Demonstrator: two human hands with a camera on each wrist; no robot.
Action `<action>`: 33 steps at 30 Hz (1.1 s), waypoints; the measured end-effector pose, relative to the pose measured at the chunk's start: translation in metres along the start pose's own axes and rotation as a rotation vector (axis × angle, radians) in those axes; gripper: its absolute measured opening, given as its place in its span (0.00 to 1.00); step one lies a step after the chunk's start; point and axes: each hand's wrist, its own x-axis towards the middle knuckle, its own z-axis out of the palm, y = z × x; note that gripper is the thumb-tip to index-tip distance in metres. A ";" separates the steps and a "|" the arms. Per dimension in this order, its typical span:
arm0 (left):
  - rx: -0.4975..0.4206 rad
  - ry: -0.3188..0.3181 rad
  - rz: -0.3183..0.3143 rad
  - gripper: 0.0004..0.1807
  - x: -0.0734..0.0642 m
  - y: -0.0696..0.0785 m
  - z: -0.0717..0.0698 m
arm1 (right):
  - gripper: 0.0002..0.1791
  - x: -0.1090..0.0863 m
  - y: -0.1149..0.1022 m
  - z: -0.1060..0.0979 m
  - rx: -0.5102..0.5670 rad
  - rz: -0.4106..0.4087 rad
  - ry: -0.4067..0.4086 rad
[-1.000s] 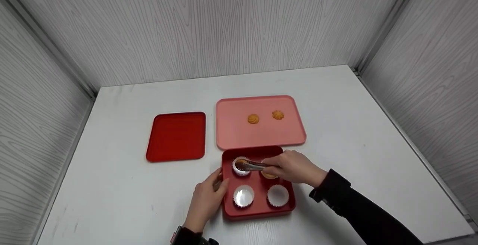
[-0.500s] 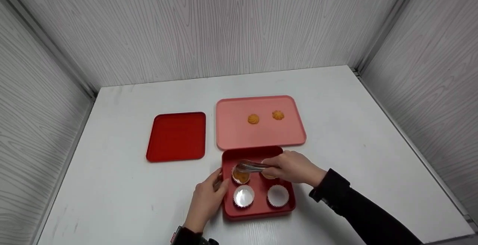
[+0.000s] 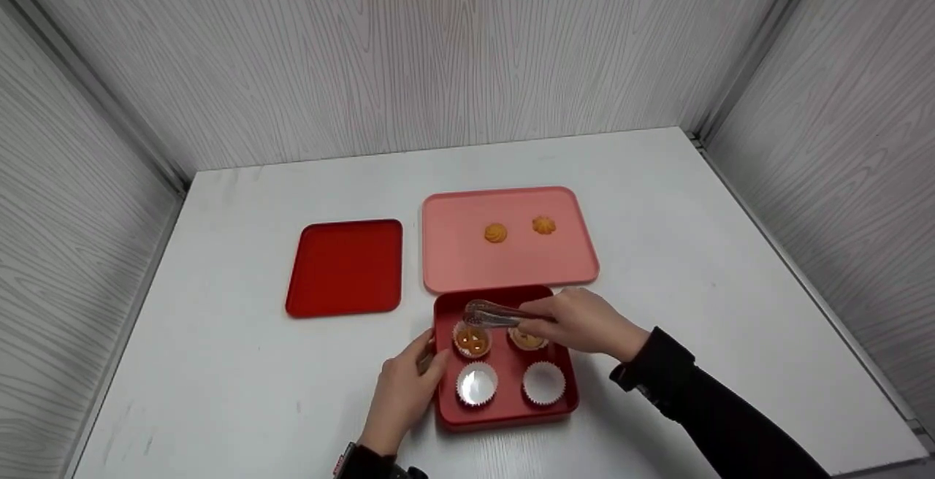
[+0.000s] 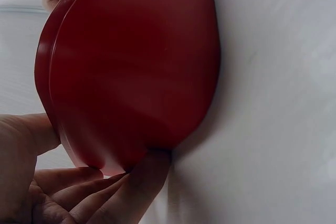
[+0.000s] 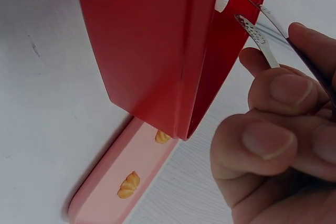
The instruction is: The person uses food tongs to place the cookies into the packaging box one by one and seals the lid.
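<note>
My left hand (image 3: 409, 384) grips the left wall of a deep red box (image 3: 504, 412), thumb at the rim and fingers against the outside. In my right hand (image 3: 582, 323) is a pair of metal tongs (image 3: 497, 315), pinched over the back of the box. Their perforated tips stand apart with nothing between them in the right wrist view. Just below them, a glossy cookie (image 3: 472, 341) sits in the back left paper cup. The back right cup holds a paler cookie (image 3: 527, 340), partly behind my right fingers. Two white paper cups at the front, left (image 3: 477, 384) and right (image 3: 544, 382), hold nothing.
Behind the box lies a pink tray (image 3: 456, 267) with a swirled cookie (image 3: 495, 232) and a flower-shaped cookie (image 3: 543, 225). A flat red square tray or lid (image 3: 346, 269) is at the left. Wood-grain walls (image 3: 438, 55) enclose the white table (image 3: 219, 362).
The tongs let go of the glossy cookie, which now lies in the back left cup. My right hand has lifted slightly away. My left hand stays on the box.
</note>
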 end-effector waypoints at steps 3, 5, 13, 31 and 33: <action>-0.001 -0.004 -0.005 0.30 0.000 0.001 -0.001 | 0.08 -0.003 0.001 -0.003 0.008 -0.003 0.018; -0.003 -0.007 -0.009 0.31 0.000 0.002 -0.001 | 0.08 -0.004 0.002 -0.005 0.013 0.000 0.030; 0.001 -0.011 -0.021 0.31 0.000 0.002 -0.001 | 0.09 -0.011 0.010 -0.014 0.045 0.050 0.112; -0.026 -0.012 -0.040 0.30 0.002 0.001 0.001 | 0.19 -0.027 0.046 -0.022 -0.007 0.261 0.335; -0.026 -0.013 -0.045 0.30 0.002 0.001 0.001 | 0.20 -0.028 0.052 -0.021 -0.022 0.294 0.361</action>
